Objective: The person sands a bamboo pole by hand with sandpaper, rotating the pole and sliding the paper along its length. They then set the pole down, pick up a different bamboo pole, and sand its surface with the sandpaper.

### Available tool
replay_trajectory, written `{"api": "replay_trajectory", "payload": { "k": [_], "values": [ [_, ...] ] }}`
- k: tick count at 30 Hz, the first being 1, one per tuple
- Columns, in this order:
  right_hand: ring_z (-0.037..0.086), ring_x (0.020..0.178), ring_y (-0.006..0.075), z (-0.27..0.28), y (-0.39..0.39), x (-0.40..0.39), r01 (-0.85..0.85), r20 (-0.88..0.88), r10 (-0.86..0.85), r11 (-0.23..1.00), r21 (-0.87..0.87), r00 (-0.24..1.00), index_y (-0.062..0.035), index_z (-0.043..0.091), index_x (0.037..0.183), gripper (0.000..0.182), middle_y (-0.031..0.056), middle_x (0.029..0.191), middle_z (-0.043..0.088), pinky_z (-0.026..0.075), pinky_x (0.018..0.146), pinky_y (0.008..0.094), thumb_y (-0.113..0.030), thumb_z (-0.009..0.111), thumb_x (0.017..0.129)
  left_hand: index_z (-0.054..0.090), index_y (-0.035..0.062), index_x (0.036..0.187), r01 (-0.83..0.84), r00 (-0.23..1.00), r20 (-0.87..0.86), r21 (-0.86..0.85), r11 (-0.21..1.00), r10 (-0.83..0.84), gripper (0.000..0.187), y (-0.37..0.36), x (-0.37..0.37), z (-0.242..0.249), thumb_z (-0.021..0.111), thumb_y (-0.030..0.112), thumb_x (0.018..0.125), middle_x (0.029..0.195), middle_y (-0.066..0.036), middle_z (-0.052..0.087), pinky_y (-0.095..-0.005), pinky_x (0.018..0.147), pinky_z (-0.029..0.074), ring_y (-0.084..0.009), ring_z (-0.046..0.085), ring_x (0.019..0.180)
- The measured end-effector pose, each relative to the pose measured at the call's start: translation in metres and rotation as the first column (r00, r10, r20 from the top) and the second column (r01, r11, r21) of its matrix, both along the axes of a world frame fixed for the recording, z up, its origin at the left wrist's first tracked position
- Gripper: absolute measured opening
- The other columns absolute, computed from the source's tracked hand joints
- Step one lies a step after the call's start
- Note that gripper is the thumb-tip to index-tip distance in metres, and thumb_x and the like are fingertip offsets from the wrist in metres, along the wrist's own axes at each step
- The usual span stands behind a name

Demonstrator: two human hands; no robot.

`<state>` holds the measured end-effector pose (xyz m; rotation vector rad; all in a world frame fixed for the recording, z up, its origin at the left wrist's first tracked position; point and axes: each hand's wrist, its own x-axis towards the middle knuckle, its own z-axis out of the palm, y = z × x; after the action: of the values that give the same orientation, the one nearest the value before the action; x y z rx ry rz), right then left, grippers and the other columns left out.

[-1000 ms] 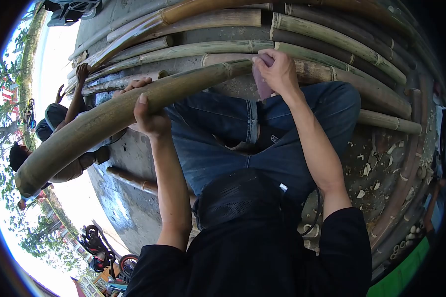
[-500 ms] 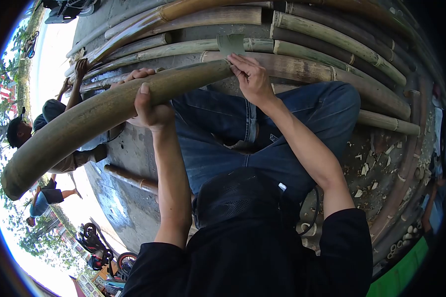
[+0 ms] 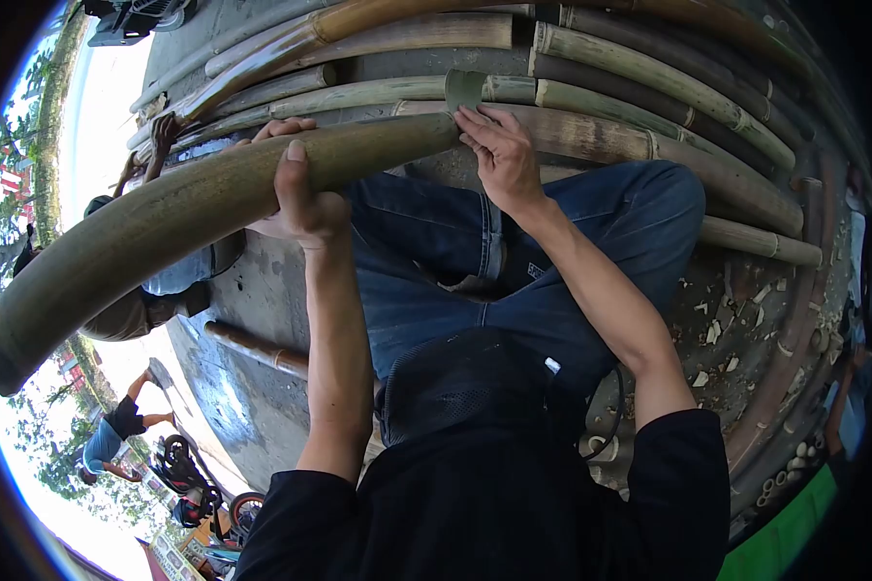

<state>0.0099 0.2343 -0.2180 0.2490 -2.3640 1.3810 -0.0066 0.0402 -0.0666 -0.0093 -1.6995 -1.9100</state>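
A thick green-brown bamboo pole [image 3: 165,218] slants from the far left up to the upper middle, above my crossed legs in jeans. My left hand [image 3: 305,198] is wrapped round it, thumb on top and fingers on the far side. At the pole's upper right end, my right hand [image 3: 502,155] has its fingers pinched on a thin grey-green sheet [image 3: 464,89], which stands up curved beyond the pole's tip. The sheet's lower edge is hidden by the fingers and the pole end.
Several bamboo poles [image 3: 639,73] lie across the ground beyond my legs. A short bamboo piece [image 3: 252,350] is on the floor at left. Wood chips [image 3: 714,332] are scattered at right. Another person [image 3: 179,276] sits behind the pole; a motorcycle [image 3: 189,474] stands lower left.
The bamboo pole has shifted left and slightly down at its far end. My right hand and the sheet have moved slightly right. The walking person in the background has moved.
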Motion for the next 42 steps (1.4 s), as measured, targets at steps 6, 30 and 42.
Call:
{"api": "replay_trajectory", "payload": {
  "k": [6, 30, 42],
  "values": [
    [0.067, 0.121, 0.0279, 0.007, -0.005, 0.011, 0.019, 0.125, 0.008, 0.977, -0.214, 0.992, -0.0099, 0.075, 0.127, 0.038, 0.0077, 0.126, 0.076, 0.055, 0.104, 0.0366, -0.001, 0.074, 0.09, 0.049, -0.0057, 0.108, -0.008, 0.991, -0.132, -0.002, 1.0, 0.008, 0.039, 0.008, -0.014, 0.003, 0.066, 0.01, 0.077, 0.092, -0.022, 0.068, -0.0447, 0.091, 0.057, -0.0311, 0.069, 0.085],
    [0.065, 0.124, 0.0326, 0.004, -0.007, 0.001, -0.028, 0.127, 0.048, 0.987, -0.16, 0.991, -0.01, 0.074, 0.129, 0.034, 0.0095, 0.127, 0.075, 0.051, 0.105, 0.0435, -0.01, 0.072, 0.095, 0.063, -0.0035, 0.107, -0.098, 0.994, 0.04, -0.019, 0.995, 0.099, 0.041, -0.011, 0.0, -0.005, 0.062, 0.026, 0.078, 0.1, -0.015, 0.063, -0.0403, 0.1, 0.046, -0.0277, 0.062, 0.102],
    [0.066, 0.125, 0.0323, 0.009, -0.024, 0.007, 0.026, 0.071, -0.009, 0.969, -0.245, 0.997, -0.0129, 0.071, 0.134, 0.039, 0.0075, 0.131, 0.073, 0.049, 0.103, 0.0427, -0.01, 0.071, 0.096, 0.058, -0.0063, 0.097, -0.145, 0.986, -0.069, 0.066, 0.987, 0.149, 0.031, 0.0, 0.002, -0.007, 0.064, 0.015, 0.076, 0.089, -0.02, 0.067, -0.0426, 0.09, 0.054, -0.0303, 0.067, 0.087]
  ]
}}
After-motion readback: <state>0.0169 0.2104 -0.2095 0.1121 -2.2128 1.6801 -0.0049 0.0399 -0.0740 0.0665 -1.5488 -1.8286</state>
